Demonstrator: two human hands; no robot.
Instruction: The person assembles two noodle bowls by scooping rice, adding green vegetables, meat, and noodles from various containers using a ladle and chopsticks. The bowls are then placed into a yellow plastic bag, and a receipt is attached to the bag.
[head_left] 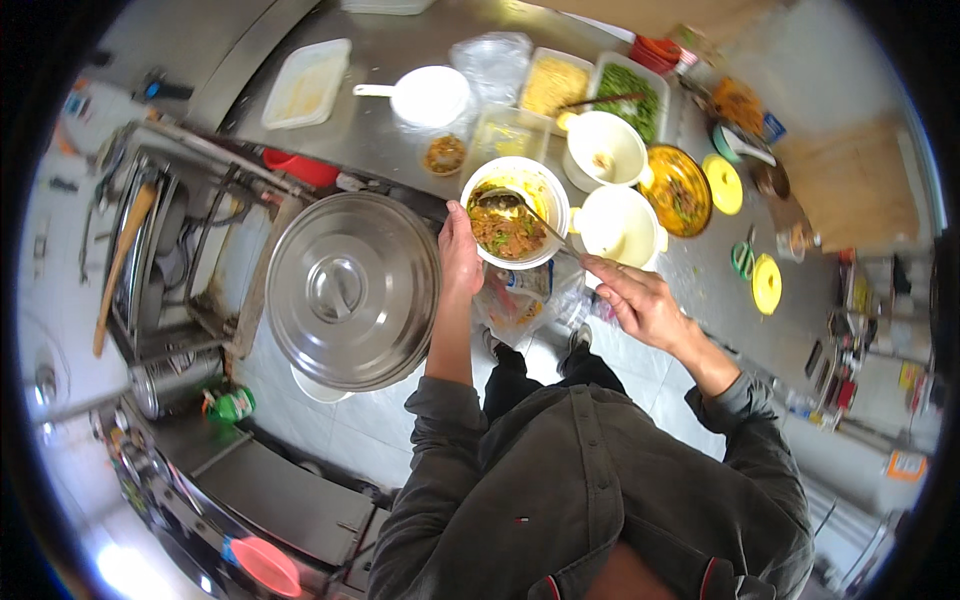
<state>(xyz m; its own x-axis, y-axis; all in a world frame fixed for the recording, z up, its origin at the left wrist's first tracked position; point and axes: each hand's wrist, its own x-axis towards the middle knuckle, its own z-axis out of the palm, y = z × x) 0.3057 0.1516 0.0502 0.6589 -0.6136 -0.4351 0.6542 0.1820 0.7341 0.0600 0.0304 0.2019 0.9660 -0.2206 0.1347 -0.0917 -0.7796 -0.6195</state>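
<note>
My left hand grips a round white bowl by its left side, thumb near the rim. Brown minced meat with green bits lies in the bowl, and yellowish smears mark its inner wall. A metal spoon dips into the bowl, its handle slanting down to my right hand, whose fingers are closed on the handle's end. Right of the bowl stand two cream pots, one farther back and one nearer. A plastic container sits just behind the bowl.
A big steel pot lid covers the area left of my forearm. On the counter are a tray of yellow shreds, a tray of chopped greens, an orange bowl of stew, yellow lids, green-handled scissors and a white pan.
</note>
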